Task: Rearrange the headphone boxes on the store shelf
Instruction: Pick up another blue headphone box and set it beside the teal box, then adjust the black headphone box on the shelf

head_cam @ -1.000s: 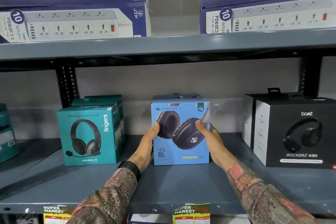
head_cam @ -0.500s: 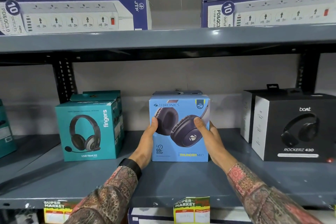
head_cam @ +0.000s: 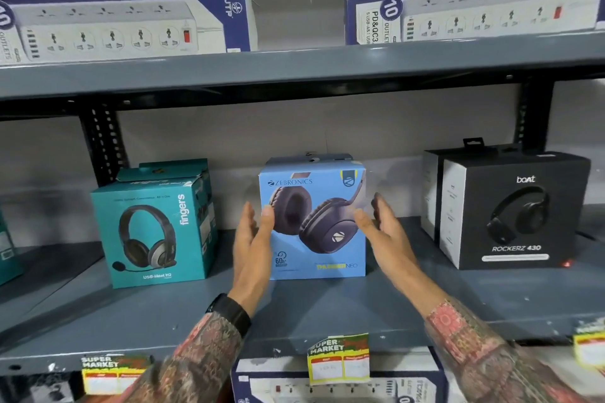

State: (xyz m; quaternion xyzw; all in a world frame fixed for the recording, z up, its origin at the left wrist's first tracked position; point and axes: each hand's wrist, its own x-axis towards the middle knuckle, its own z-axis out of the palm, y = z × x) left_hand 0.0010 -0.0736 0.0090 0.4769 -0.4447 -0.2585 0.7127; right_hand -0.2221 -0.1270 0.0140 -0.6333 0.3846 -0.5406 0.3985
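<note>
So both hands just let go of the blue Zebronics box (head_cam: 312, 222): left hand (head_cam: 252, 249) and right hand (head_cam: 388, 235) now flank it, fingers spread, barely touching. Looks placed. It stands upright mid-shelf (head_cam: 327, 311), front facing out, between the teal box (head_cam: 154, 226) and black box (head_cam: 514, 209).
</note>
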